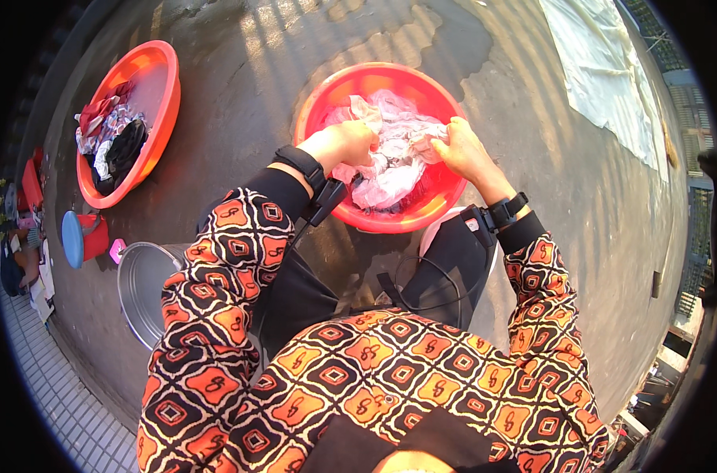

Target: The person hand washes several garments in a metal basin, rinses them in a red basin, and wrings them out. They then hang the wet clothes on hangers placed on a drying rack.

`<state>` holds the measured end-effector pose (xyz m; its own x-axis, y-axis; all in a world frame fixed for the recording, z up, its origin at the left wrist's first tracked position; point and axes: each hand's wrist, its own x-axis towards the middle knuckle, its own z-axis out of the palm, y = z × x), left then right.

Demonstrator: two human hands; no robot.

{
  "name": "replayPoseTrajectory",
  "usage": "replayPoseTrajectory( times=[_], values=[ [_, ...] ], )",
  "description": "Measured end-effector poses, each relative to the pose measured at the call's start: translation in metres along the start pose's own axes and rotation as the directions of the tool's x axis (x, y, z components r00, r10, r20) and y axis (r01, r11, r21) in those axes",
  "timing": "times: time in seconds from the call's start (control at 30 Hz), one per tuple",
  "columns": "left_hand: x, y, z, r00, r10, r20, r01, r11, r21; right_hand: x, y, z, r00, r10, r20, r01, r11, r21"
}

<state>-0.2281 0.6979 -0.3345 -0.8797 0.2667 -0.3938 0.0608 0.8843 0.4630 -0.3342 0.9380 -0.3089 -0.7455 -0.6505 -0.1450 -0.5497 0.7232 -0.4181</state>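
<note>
In front of me a red plastic basin (320, 109) stands on the wet floor. It holds wet, pale pink-white cloth (397, 139), bunched up, with some water and a darker patch low in the basin. My left hand (352, 143) grips the cloth on its left side, with the fingers curled into it. At the basin's right rim, my right hand (466, 151) pinches the cloth's right end between thumb and fingers. The stretch of cloth between both hands is crumpled. Each wrist wears a black strap with a small device.
A second red basin (170, 112) at the left holds several dark, red and patterned garments (113, 139). Nearer me are a metal bucket (142, 290), a small red bucket (92, 236) and a pink object (117, 250). A white sheet (606, 77) lies at the upper right. A black cable (453, 287) loops over my knee.
</note>
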Motion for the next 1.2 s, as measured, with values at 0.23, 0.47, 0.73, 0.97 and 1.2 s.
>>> replayPoseTrajectory(
  times=[0.23,0.47,0.73,0.97,1.2],
  values=[
    [0.025,-0.014,0.054,0.901,-0.036,0.431,-0.055,0.979,0.196,0.005,-0.007,0.067,0.965,-0.031,0.259,0.086,0.975,-0.203],
    [0.034,-0.011,0.051,0.917,0.014,0.4,-0.103,0.974,0.201,0.028,0.012,0.086,0.642,-0.063,0.764,0.321,0.927,-0.194],
    [-0.002,-0.012,-0.049,0.987,-0.106,-0.119,-0.022,0.653,-0.757,0.019,-0.019,0.056,0.894,-0.217,0.392,0.2,0.976,0.083],
    [-0.019,0.016,-0.086,0.899,0.059,-0.434,-0.437,0.054,-0.898,0.019,-0.051,0.043,0.986,-0.134,0.096,0.072,0.876,0.478],
    [-0.027,0.006,-0.091,0.824,0.008,-0.567,-0.566,-0.043,-0.823,0.027,-0.05,0.031,0.976,-0.194,-0.097,0.214,0.784,0.583]
  ],
)
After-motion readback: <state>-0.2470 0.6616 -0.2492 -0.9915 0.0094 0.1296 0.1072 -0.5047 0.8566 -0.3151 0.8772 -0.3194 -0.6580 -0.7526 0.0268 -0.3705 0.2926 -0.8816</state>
